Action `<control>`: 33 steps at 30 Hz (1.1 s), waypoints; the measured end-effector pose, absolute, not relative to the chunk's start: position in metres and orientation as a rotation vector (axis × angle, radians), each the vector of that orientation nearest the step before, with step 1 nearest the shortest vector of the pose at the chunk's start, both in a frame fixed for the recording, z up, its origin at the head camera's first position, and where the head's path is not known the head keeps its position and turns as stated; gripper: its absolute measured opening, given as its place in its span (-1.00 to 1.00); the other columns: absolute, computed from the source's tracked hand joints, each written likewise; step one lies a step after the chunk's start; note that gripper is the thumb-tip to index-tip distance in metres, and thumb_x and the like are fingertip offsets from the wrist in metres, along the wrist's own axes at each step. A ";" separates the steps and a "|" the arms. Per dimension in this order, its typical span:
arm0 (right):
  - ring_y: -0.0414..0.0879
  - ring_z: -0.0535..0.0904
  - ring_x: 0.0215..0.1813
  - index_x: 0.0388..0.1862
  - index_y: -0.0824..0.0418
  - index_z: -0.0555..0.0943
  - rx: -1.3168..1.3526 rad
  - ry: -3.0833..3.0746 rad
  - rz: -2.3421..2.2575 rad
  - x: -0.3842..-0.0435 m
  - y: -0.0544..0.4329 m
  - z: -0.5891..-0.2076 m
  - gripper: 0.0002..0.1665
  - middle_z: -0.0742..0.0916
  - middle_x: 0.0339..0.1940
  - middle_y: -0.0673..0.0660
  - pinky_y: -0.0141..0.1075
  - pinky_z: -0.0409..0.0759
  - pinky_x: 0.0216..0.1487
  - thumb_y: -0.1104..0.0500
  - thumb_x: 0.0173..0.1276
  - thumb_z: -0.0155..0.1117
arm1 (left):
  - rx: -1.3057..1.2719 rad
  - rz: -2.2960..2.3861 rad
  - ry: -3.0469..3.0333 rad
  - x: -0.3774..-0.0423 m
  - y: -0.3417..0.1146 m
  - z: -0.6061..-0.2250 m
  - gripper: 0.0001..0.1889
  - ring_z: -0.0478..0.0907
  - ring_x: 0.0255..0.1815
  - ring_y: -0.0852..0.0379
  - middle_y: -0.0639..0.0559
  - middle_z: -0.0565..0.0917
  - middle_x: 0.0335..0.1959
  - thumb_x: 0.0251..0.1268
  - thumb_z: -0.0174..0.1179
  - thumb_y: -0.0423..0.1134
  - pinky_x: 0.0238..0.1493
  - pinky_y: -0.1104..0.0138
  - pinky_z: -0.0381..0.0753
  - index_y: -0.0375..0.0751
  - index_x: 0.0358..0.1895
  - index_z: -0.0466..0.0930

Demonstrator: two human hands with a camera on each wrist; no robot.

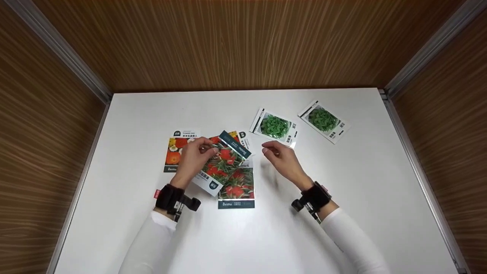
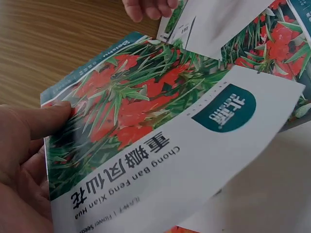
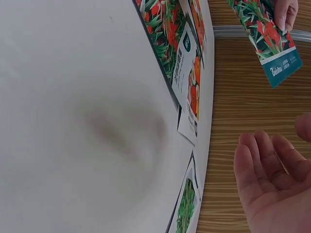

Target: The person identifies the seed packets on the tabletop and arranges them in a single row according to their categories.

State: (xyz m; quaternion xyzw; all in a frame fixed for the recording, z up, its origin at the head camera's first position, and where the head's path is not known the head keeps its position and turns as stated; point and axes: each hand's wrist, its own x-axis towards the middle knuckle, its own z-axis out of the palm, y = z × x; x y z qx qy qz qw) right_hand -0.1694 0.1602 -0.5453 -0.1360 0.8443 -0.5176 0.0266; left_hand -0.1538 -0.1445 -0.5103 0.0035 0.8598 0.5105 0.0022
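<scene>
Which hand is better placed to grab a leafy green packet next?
Probably the right hand: it's empty and near one leafy green packet; the left hand holds a red-flowered seed packet.

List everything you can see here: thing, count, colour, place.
Held flower packet: one, red, green and white with a dark teal band, pinched in the left hand
Red-flower packet on the table: one, red and green, partly hidden below the held one in the head view
Orange-flower packets: two visible, orange and white, one at the pile's left, one at its upper right
Leafy-green packets: two, green and white, upper right of the table
Table: one, white, under the packets
Wood-grain panels: three, brown, behind and at both sides
Metal strips: several, grey, along panel edges
Wrist devices: two, black, one per wrist
Sleeves: two, white, on the forearms
Hands: two, bare, left on the held packet, right holding nothing
</scene>
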 end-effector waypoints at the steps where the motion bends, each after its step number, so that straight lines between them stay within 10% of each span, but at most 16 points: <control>1: -0.02 0.73 0.00 0.15 0.32 0.67 -0.436 2.591 -1.608 -0.170 0.157 -0.544 -0.66 0.79 -0.05 0.16 -0.08 0.66 0.11 0.12 0.58 0.25 | 0.064 1.550 2.718 -0.156 -0.140 -0.508 -0.83 0.64 -0.24 0.02 -0.08 0.75 -0.24 0.33 0.42 -0.27 -0.20 0.24 0.55 -0.26 -0.10 0.72; 10: 0.02 0.73 0.09 0.25 0.28 0.63 -0.541 2.446 -1.606 -0.171 0.141 -0.535 -0.52 0.75 0.11 0.18 -0.11 0.68 0.11 0.07 0.47 0.39 | 0.338 1.240 2.730 -0.166 -0.111 -0.494 -0.90 0.67 -0.25 0.08 0.02 0.76 -0.23 0.36 0.41 -0.23 -0.26 0.21 0.55 -0.12 -0.16 0.74; 20: -0.20 0.68 -0.32 -0.20 0.28 0.69 -0.496 2.446 -1.610 -0.169 0.136 -0.539 -0.88 0.77 -0.35 0.03 -0.39 0.54 -0.31 0.22 0.45 0.39 | 0.435 1.179 2.724 -0.172 -0.098 -0.490 -0.94 0.66 -0.26 0.10 0.03 0.75 -0.26 0.38 0.39 -0.25 -0.24 0.20 0.59 -0.12 -0.17 0.75; 33: -0.20 0.62 -0.39 -0.19 0.40 0.58 -0.070 2.349 -1.991 -0.176 0.155 -0.544 -0.84 0.70 -0.47 0.11 -0.39 0.67 -0.25 0.29 0.50 0.32 | 0.040 1.674 2.869 -0.167 -0.106 -0.503 -0.48 0.33 0.45 -0.17 -0.24 0.35 0.41 0.43 0.35 -0.15 0.37 -0.02 0.38 -0.29 0.34 0.49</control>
